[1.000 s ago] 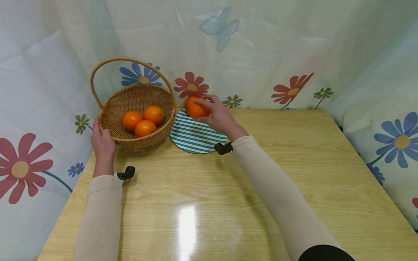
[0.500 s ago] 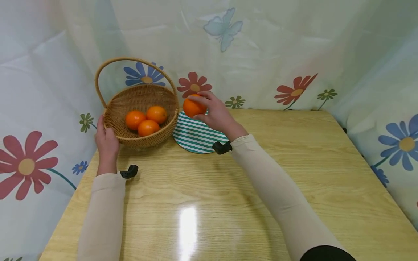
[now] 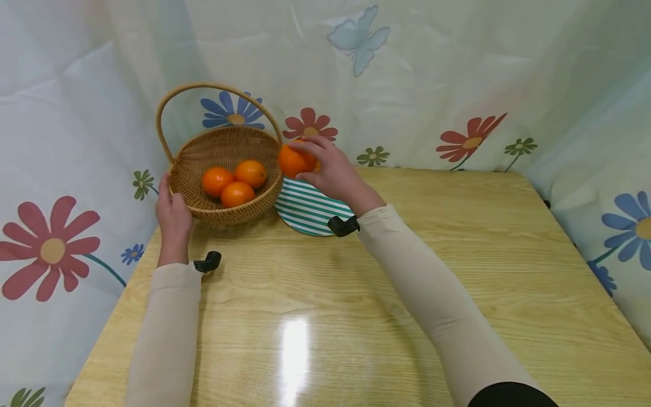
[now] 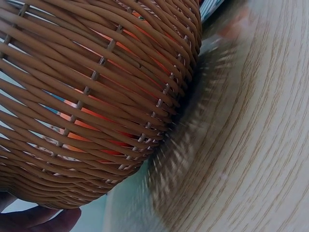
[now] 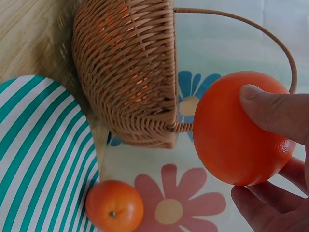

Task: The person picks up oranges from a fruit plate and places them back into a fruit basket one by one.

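Observation:
My left hand (image 3: 174,220) grips the left rim of a wicker basket (image 3: 230,213) with an arched handle. Its fingertips (image 4: 65,220) show at the basket's edge in the left wrist view. Three oranges (image 3: 238,194) lie together in the basket. Between thumb and fingers, my right hand (image 3: 333,169) holds another orange (image 5: 239,128), raised beside the basket's right rim. A further orange (image 5: 115,206) sits at the edge of a round green-and-white striped mat (image 3: 310,212); in the head view my right hand mostly hides it.
The wooden table (image 3: 407,254) reaches toward the front and right. A flowered curtain (image 3: 407,85) hangs right behind the table and along both sides. Small black wrist cameras (image 3: 343,226) stick out at both cuffs.
My right hand has carried its orange left and slightly up, to the basket's right rim. My left hand keeps its grip on the basket. The head view has shifted a little.

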{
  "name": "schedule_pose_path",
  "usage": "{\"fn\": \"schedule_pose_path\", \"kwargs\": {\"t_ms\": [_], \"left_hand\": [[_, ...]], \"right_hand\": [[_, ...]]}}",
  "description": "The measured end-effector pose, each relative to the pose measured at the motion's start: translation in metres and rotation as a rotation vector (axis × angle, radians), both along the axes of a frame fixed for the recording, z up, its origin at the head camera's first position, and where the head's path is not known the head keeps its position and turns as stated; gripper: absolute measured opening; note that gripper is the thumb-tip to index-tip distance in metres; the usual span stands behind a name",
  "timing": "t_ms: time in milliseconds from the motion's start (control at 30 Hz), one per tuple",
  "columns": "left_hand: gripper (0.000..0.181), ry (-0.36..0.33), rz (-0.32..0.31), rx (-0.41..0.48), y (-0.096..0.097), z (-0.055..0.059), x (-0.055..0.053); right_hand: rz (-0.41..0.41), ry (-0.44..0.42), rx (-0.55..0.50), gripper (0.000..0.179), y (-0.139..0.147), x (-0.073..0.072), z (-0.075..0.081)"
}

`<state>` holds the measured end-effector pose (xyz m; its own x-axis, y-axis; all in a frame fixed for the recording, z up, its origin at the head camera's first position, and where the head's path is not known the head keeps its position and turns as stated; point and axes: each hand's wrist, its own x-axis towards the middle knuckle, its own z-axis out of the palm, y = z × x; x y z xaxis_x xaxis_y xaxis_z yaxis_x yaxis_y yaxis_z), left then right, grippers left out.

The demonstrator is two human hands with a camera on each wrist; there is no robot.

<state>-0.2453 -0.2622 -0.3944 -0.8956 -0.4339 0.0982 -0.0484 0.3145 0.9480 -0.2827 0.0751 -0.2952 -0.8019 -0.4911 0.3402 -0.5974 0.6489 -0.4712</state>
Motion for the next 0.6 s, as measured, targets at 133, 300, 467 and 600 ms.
{"fn": "schedule_pose_path", "kwargs": {"t_ms": [133, 300, 467, 600], "left_hand": [[0.061, 0.009, -0.002, -0.004, 0.002, 0.001, -0.001], [0.061, 0.022, -0.001, -0.014, 0.002, 0.001, -0.002], [0.061, 0.022, -0.004, -0.009, 0.001, -0.001, -0.003], [0.061, 0.021, 0.0, -0.011, 0.0, -0.002, -0.003]], "right_hand": [[0.008, 0.005, -0.003, 0.061, -0.005, 0.001, 0.003], [0.014, -0.011, -0.015, 0.062, -0.013, 0.0, 0.004], [0.028, -0.006, -0.003, 0.061, -0.021, -0.001, 0.004], [0.037, 0.016, 0.014, 0.061, -0.026, -0.002, 0.003]]}}
